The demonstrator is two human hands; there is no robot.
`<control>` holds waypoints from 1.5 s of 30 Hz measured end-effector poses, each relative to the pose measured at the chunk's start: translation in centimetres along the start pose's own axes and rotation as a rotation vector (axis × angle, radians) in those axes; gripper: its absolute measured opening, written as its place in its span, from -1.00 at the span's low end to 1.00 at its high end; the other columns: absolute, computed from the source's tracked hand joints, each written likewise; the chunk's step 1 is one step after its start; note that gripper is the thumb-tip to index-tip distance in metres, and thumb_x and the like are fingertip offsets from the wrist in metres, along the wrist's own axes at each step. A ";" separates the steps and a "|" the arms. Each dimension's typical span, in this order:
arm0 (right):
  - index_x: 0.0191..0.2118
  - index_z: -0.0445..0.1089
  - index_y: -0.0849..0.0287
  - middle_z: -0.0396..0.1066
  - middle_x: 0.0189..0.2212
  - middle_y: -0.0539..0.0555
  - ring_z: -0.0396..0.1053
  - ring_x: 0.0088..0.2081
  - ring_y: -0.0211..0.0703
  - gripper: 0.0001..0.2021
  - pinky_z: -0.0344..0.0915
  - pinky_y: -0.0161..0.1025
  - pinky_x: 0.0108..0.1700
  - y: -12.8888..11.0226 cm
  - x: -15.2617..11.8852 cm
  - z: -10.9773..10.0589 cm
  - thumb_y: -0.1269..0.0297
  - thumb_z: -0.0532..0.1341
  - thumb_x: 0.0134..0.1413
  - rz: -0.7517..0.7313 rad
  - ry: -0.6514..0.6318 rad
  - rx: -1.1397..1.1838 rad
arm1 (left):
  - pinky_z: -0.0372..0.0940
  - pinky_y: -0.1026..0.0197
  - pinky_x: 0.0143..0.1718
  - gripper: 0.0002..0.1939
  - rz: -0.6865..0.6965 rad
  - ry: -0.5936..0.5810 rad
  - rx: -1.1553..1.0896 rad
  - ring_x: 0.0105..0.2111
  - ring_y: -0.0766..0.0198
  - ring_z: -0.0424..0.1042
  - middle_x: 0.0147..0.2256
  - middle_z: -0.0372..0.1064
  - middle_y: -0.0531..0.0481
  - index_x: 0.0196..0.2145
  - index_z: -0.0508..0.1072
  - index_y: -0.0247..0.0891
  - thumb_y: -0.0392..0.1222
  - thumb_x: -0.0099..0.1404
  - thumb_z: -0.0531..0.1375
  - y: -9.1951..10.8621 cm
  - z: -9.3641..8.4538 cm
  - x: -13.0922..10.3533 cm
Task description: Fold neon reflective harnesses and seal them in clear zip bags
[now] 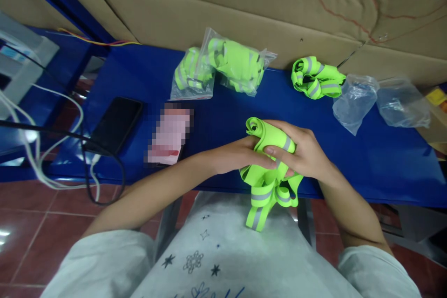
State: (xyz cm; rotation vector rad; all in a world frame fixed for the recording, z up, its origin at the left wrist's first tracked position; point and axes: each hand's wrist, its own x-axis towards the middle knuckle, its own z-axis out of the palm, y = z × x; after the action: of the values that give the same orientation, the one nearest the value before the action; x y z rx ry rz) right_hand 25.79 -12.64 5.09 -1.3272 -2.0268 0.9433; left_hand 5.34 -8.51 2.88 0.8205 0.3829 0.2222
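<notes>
A neon-yellow reflective strap [274,137] with grey stripes is gathered in both hands over the front edge of the table. Its upper part is rolled up, while loose loops hang down below. My left hand [240,156] is closed on the strap from the left, its fingertips partly hidden in the folds. From the right, my right hand [302,151] wraps round the rolled part, thumb pressed on top. Another folded reflective strap [317,77] lies at the back right. Two clear zip bags [237,65] packed with the same straps lie at the back middle.
Two clear plastic bags [356,100] lie right of the loose strap. A black phone [118,123] and a blurred-out pink item [171,135] rest on the blue table [216,121] at left. White and black cables [45,167] hang by a grey device [28,51]. Cardboard [209,4] lines the back.
</notes>
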 end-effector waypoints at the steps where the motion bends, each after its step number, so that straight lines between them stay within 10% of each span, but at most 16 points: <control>1: 0.26 0.40 0.10 0.61 -0.02 0.10 0.62 -0.30 -0.09 -0.51 0.55 -0.20 -0.28 0.0 0.0 0.1 0.05 0.33 0.30 -0.034 0.057 -0.075 | 0.47 0.16 -0.20 -0.73 -0.008 0.032 0.011 -0.28 0.14 0.62 -0.29 0.62 -0.08 -0.23 0.60 -0.30 -0.23 0.09 0.45 0.1 0.0 0.0; 9: 0.19 0.48 0.10 0.59 0.05 0.14 0.58 0.04 0.06 -0.56 0.49 -0.02 0.14 0.3 0.2 0.4 0.07 0.38 0.27 -0.258 0.282 -0.334 | 0.45 0.15 -0.23 -0.77 0.000 0.007 0.157 -0.29 0.14 0.59 -0.26 0.62 -0.12 -0.21 0.60 -0.32 -0.20 0.16 0.34 -0.2 0.0 0.4; 16: -0.02 0.58 0.09 0.63 -0.25 0.02 0.55 -0.37 -0.17 -0.69 0.48 -0.26 -0.29 -1.0 -0.7 -0.5 0.02 0.37 0.25 -0.174 0.439 -0.240 | 0.46 0.06 -0.11 -0.78 0.140 -0.014 0.393 -0.17 0.06 0.57 -0.20 0.58 -0.12 -0.16 0.56 -0.31 -0.19 0.24 0.34 0.4 0.8 -0.3; 25: -0.45 0.44 0.17 0.21 -0.52 -0.04 0.32 -0.38 -0.21 -0.48 0.38 -0.18 -0.22 0.4 -0.3 -2.6 -0.25 0.35 0.16 -0.092 1.073 0.142 | 0.30 -0.02 0.26 -0.14 0.399 0.033 0.354 0.28 -0.01 0.34 0.27 0.31 -0.19 0.33 0.20 -0.11 -0.08 0.18 0.48 -1.6 1.0 1.0; 32: -0.23 0.57 0.12 0.49 -0.29 0.02 0.53 -0.15 -0.04 -0.49 0.53 -0.08 -0.05 1.0 1.2 -2.2 -0.29 0.41 0.04 -0.034 1.132 0.466 | 0.32 0.16 -0.03 -0.70 0.505 0.341 0.516 -0.18 0.20 0.41 -0.25 0.39 -0.01 -0.28 0.39 -0.22 -0.02 0.28 0.40 -1.7 0.0 1.2; 41: -0.11 0.54 0.15 0.55 0.01 0.19 0.53 0.10 0.17 -0.50 0.55 0.05 0.07 1.9 2.3 -2.7 -0.23 0.35 0.14 -0.084 1.043 0.699 | 0.31 0.29 -0.21 -0.70 0.444 0.268 0.431 -0.26 0.29 0.39 -0.24 0.36 0.02 -0.13 0.37 -0.20 -0.03 0.35 0.35 -0.3 -0.2 0.4; 45: -0.01 0.53 0.15 0.53 0.06 0.21 0.52 0.13 0.14 -0.48 0.49 0.07 0.18 2.6 2.8 -3.1 -0.22 0.30 0.19 -0.087 1.041 0.693 | 0.26 0.31 -0.33 -0.81 0.481 0.413 0.515 -0.35 0.33 0.37 -0.27 0.40 0.02 -0.11 0.43 -0.22 -0.07 0.44 0.24 -0.5 -0.4 0.6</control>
State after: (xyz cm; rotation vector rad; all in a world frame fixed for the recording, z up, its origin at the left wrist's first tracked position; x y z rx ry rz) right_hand 28.47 -8.50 5.07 -0.9841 -0.8385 0.6025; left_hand 5.71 -8.38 2.16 1.3773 0.6409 0.7706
